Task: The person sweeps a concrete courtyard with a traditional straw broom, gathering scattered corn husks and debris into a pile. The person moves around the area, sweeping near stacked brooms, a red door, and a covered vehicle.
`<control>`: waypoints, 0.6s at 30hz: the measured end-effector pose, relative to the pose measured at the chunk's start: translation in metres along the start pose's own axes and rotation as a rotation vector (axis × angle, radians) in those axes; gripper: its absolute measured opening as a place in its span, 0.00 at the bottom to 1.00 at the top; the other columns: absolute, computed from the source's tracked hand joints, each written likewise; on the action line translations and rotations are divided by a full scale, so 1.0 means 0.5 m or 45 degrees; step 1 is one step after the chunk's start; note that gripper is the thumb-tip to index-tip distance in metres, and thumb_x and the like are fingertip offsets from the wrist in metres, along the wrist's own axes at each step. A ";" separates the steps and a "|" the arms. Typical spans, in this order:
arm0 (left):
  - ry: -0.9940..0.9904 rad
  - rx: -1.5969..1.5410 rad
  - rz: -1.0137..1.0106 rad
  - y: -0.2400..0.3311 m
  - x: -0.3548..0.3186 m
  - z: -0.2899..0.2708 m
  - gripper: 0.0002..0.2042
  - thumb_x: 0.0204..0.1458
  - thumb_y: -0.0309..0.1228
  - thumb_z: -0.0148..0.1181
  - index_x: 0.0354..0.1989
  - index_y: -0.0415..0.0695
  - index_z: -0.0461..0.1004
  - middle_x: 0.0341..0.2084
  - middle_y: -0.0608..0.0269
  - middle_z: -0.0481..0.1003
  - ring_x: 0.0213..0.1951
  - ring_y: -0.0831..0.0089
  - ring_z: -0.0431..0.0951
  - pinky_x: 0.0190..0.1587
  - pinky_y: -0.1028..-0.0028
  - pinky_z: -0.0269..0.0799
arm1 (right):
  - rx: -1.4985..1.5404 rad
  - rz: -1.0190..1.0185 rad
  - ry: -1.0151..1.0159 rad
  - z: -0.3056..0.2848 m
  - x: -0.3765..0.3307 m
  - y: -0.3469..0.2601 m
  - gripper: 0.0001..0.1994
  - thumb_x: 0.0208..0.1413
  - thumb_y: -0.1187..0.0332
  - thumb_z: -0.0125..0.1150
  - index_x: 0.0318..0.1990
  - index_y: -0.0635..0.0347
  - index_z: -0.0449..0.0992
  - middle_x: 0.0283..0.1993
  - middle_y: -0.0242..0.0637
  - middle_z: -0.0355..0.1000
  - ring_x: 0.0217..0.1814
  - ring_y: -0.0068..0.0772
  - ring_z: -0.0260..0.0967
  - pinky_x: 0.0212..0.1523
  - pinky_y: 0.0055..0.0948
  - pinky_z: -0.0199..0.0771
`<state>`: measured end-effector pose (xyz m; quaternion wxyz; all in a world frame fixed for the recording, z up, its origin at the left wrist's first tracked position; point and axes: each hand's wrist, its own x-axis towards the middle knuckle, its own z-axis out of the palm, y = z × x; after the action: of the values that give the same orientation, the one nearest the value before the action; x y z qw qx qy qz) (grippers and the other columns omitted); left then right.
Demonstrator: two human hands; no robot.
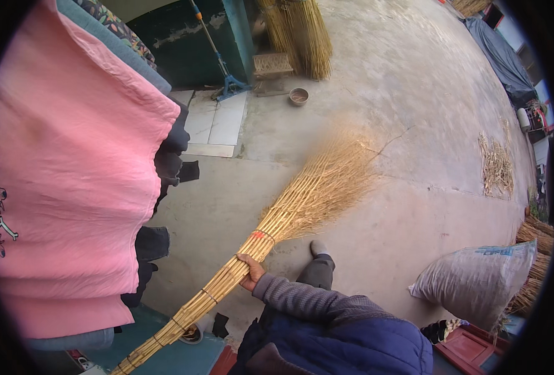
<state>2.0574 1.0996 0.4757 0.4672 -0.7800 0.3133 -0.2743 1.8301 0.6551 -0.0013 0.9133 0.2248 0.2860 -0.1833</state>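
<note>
Right hand (pixel 250 270) gripped around broom (pixel 277 225) shaft below red binding (pixel 259 236). Bristles blurred over concrete floor (pixel 364 125). Left hand out of view. Pink cloth (pixel 70 175) hangs left.

The ground is grey concrete (pixel 414 94) with thin cracks, and daylight falls on it. At the far end stands a dark green wall (pixel 177 44) with chipped paint. A mop with a blue head (pixel 230 84) leans on it, above some pale floor tiles (pixel 217 122). Tall bundles of yellow straw (pixel 305 34) stand beside a small woven stool (pixel 272 64), and a little round bowl (pixel 299 96) sits on the ground near them. A big pink cloth (pixel 70 181) hangs on the left. On the right are a small heap of dry stalks (pixel 496 165), a full grey sack (pixel 477 281) and a dark sheet (pixel 502 59).
</note>
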 end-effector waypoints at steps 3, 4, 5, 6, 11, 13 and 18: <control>-0.164 0.011 -0.098 0.021 -0.021 -0.073 0.11 0.27 0.43 0.63 0.16 0.51 0.74 0.17 0.61 0.74 0.27 0.62 0.73 0.38 0.61 0.64 | -0.138 0.014 0.061 -0.024 0.010 -0.021 0.11 0.50 0.65 0.63 0.37 0.59 0.70 0.36 0.35 0.72 0.39 0.37 0.73 0.46 0.42 0.77; -0.233 0.046 -0.095 0.034 -0.021 -0.107 0.11 0.26 0.43 0.63 0.16 0.51 0.74 0.17 0.61 0.75 0.27 0.62 0.74 0.39 0.61 0.64 | -0.177 0.016 0.052 -0.043 0.005 -0.040 0.12 0.50 0.65 0.63 0.38 0.58 0.70 0.36 0.36 0.72 0.39 0.37 0.73 0.46 0.43 0.77; -0.243 0.072 -0.099 0.060 -0.014 -0.136 0.12 0.26 0.43 0.63 0.17 0.50 0.74 0.17 0.59 0.75 0.27 0.62 0.74 0.39 0.60 0.65 | -0.228 0.001 0.015 -0.066 -0.003 -0.065 0.14 0.49 0.63 0.63 0.39 0.59 0.68 0.36 0.37 0.72 0.39 0.37 0.74 0.43 0.42 0.79; -0.229 0.019 -0.008 0.092 -0.011 -0.170 0.12 0.26 0.42 0.63 0.17 0.50 0.74 0.17 0.59 0.74 0.27 0.61 0.74 0.38 0.60 0.65 | -0.272 -0.018 0.177 -0.099 -0.024 -0.099 0.15 0.49 0.62 0.63 0.40 0.59 0.68 0.37 0.38 0.72 0.39 0.38 0.74 0.43 0.42 0.79; -0.460 -0.190 0.389 0.388 0.004 -0.364 0.09 0.35 0.40 0.60 0.20 0.49 0.75 0.19 0.58 0.74 0.27 0.58 0.75 0.36 0.58 0.67 | -0.280 -0.092 0.524 -0.361 -0.205 -0.442 0.20 0.46 0.62 0.64 0.44 0.62 0.68 0.38 0.42 0.72 0.39 0.44 0.73 0.43 0.45 0.78; -0.796 -0.349 0.520 0.566 -0.008 -0.439 0.07 0.42 0.38 0.57 0.23 0.51 0.77 0.24 0.59 0.76 0.30 0.56 0.77 0.37 0.59 0.70 | -0.268 -0.233 0.676 -0.470 -0.302 -0.643 0.18 0.46 0.61 0.61 0.41 0.61 0.68 0.36 0.45 0.72 0.39 0.45 0.73 0.43 0.45 0.77; -0.204 -1.282 0.889 1.019 -0.074 -0.656 0.10 0.25 0.34 0.59 0.08 0.48 0.63 0.07 0.57 0.65 0.15 0.60 0.69 0.29 0.62 0.61 | -0.372 -0.621 1.059 -0.559 -0.603 -1.191 0.22 0.41 0.60 0.57 0.43 0.64 0.64 0.31 0.50 0.69 0.33 0.52 0.70 0.42 0.51 0.74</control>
<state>1.6785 0.7574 0.1470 0.1261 -0.7744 0.6049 0.1356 1.1993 0.3659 -0.2069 0.6746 0.0751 0.6925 -0.2444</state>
